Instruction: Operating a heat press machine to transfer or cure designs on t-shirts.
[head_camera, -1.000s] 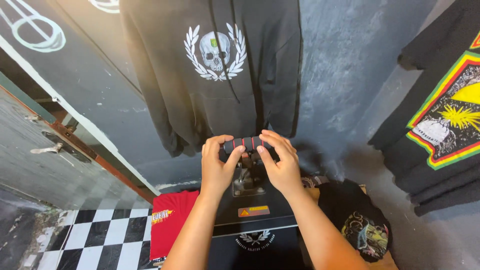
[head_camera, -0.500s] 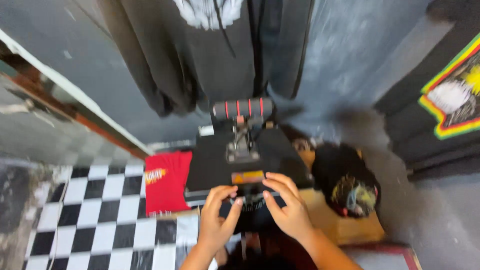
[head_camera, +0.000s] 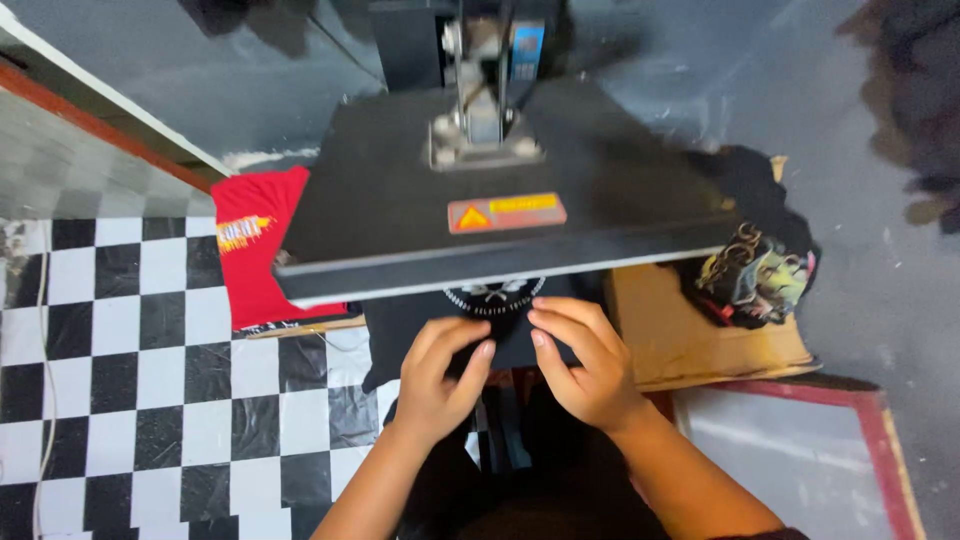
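The left hand (head_camera: 435, 375) and right hand (head_camera: 580, 360) rested side by side, fingers bent and pressed down, on the black printed cotton shirt (head_camera: 500, 318). Neither hand visibly gripped the fabric. The shirt lay at the front edge of the press bed, partly under the raised flat black heat platen (head_camera: 400, 210). A red folded shirt (head_camera: 255, 250) lay beside the platen's left edge.

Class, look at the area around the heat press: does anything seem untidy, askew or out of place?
Yes. A crumpled dark garment lies bunched on the cardboard box right of the heat press, not folded. A red shirt lies flat at the left. Both hands, left hand and right hand, rest on the black shirt.
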